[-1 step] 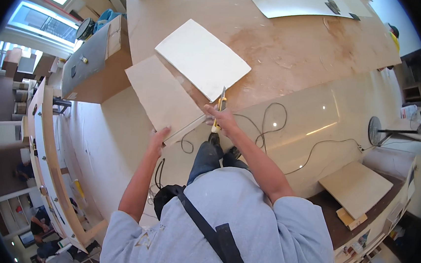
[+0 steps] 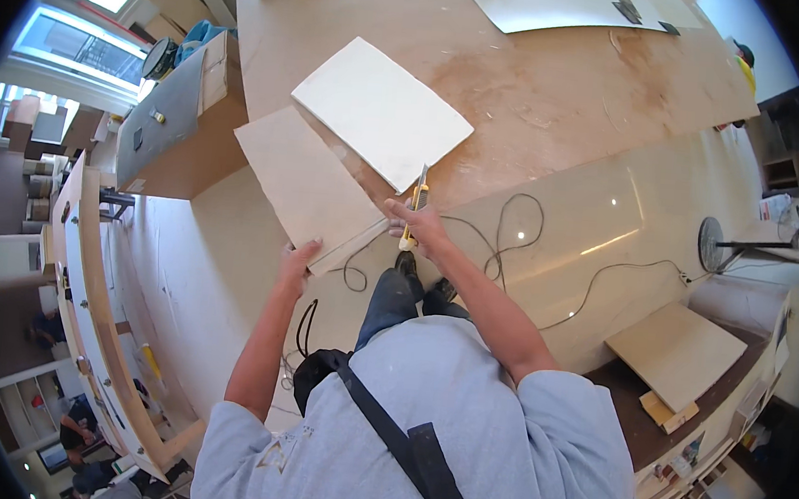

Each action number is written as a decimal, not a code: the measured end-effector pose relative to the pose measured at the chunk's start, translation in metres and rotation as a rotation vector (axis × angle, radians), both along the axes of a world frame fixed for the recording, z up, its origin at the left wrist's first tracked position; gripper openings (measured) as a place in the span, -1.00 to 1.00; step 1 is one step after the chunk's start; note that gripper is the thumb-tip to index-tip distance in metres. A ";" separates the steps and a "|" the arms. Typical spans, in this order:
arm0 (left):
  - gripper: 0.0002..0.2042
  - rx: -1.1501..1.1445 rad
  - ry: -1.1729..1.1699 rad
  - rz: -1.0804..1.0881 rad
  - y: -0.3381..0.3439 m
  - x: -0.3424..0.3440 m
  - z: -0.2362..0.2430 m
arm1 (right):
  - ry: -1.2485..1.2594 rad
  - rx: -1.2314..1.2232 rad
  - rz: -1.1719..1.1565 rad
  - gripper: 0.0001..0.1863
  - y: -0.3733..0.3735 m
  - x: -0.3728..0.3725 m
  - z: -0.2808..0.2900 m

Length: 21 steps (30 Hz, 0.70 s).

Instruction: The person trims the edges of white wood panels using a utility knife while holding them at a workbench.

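My left hand (image 2: pixel 299 262) grips the near left corner of a thin tan board (image 2: pixel 297 176). This board tilts out over the table's near edge, and a narrow strip shows along its near edge. In my right hand (image 2: pixel 424 230) is a yellow utility knife (image 2: pixel 422 195), its blade pointing away from me. The fingertips of that same hand touch the board's near right corner. Just beyond, a white rectangular panel (image 2: pixel 382 112) lies flat on the large brown worktable (image 2: pixel 561 103), partly alongside the tan board.
A cardboard-coloured box (image 2: pixel 184 120) stands to the left of the table. Cables (image 2: pixel 514 223) loop across the floor near my feet. A white sheet (image 2: pixel 541 7) lies at the table's far side. On the right are a stand fan (image 2: pixel 711 246) and a tan panel (image 2: pixel 678 351) on a dark surface.
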<state>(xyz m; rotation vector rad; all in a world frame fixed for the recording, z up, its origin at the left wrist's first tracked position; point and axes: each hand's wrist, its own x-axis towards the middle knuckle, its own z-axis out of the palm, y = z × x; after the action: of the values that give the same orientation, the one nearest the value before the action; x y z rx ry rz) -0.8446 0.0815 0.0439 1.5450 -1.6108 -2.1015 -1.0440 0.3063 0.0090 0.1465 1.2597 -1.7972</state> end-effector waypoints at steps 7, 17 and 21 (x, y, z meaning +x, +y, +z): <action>-0.53 -0.026 0.217 -0.047 0.018 0.005 0.038 | 0.078 0.083 -0.015 -0.59 0.007 -0.017 0.018; -0.68 -0.307 0.462 -0.715 0.037 -0.056 0.065 | 0.407 -0.236 -0.235 -0.59 0.053 -0.088 0.122; -0.62 -0.609 0.415 -0.787 0.048 -0.122 0.100 | 0.632 -0.063 -0.420 -0.60 0.092 -0.084 0.152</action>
<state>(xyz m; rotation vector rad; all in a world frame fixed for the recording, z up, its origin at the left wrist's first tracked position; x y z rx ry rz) -0.9662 0.1292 0.1439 0.2763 -2.5668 -1.6987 -1.1275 0.3979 0.1614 -0.2307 1.6955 -2.3515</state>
